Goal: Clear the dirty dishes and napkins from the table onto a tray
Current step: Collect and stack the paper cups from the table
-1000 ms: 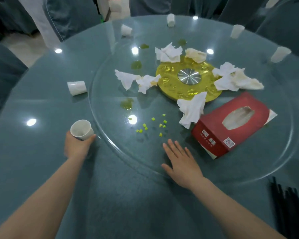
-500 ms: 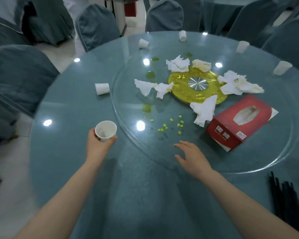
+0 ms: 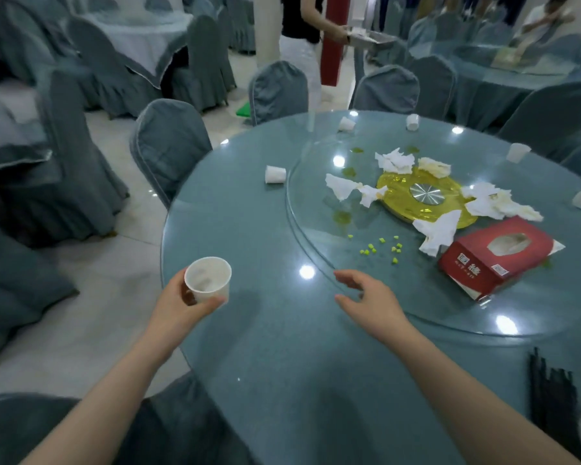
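White paper cup [image 3: 208, 280], round and open-topped, gripped upright in the left hand [image 3: 178, 305], fingers curled round its wall, just above the near-left edge of the worktop [image 3: 249, 347]. Right hand [image 3: 373, 300] loose, fingers lightly bent, holding nothing, hovering by the rim of the glass turntable [image 3: 366, 290]. Crumpled napkins [image 3: 436, 231] scattered on the turntable around a glossy gold hub [image 3: 426, 196], small green bits [image 3: 379, 248] nearby. Red tissue box [image 3: 493, 256] near the turntable's right side. More cups [image 3: 275, 174] tipped over along the smooth blue-grey worktop's far rim. Bare stretch of worktop between both hands. Covered chairs [image 3: 168, 146] close around the rim.
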The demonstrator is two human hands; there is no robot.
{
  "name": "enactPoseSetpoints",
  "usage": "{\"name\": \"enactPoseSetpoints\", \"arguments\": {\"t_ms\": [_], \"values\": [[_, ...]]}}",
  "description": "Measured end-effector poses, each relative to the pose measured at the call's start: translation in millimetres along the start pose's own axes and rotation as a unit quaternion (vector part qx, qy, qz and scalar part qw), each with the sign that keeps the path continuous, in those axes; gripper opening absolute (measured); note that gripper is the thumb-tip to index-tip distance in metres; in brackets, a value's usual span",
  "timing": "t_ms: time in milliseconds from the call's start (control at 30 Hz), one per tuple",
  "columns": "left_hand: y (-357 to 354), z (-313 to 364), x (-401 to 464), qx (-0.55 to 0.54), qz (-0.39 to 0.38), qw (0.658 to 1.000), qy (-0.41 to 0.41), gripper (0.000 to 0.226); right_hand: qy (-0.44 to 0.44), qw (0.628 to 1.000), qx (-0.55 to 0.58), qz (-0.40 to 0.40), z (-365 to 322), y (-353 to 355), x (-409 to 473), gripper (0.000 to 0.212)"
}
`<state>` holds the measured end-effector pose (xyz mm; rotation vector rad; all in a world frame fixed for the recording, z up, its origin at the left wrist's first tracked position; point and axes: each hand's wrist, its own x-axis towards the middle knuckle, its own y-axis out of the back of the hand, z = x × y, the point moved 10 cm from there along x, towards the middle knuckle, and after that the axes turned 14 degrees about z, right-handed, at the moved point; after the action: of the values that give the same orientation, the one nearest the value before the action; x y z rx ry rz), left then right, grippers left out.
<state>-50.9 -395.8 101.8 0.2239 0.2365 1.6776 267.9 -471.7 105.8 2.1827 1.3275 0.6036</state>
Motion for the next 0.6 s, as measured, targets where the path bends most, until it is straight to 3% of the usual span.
{"name": "enactPoseSetpoints", "arguments": {"t_ms": [233, 400, 600], "values": [[121.7, 17.6, -90.5, 0.022, 0.131, 0.991, -0.008, 0.043, 0.026, 0.983, 0.139, -0.115, -62.2, -44.5, -55.2, 0.043], [216.2, 19.2, -157.1, 0.015, 0.190, 0.982, -0.004, 0.067, 0.077, 0.961, 0.192, -0.184, -132.1, -92.4, -109.6, 0.039], [338.8, 2.6, -214.9, -0.026, 0.308, 0.951, -0.015, 0.049, 0.158, 0.925, 0.218, -0.269, -230.2, -158.0, -181.9, 0.037]]}}
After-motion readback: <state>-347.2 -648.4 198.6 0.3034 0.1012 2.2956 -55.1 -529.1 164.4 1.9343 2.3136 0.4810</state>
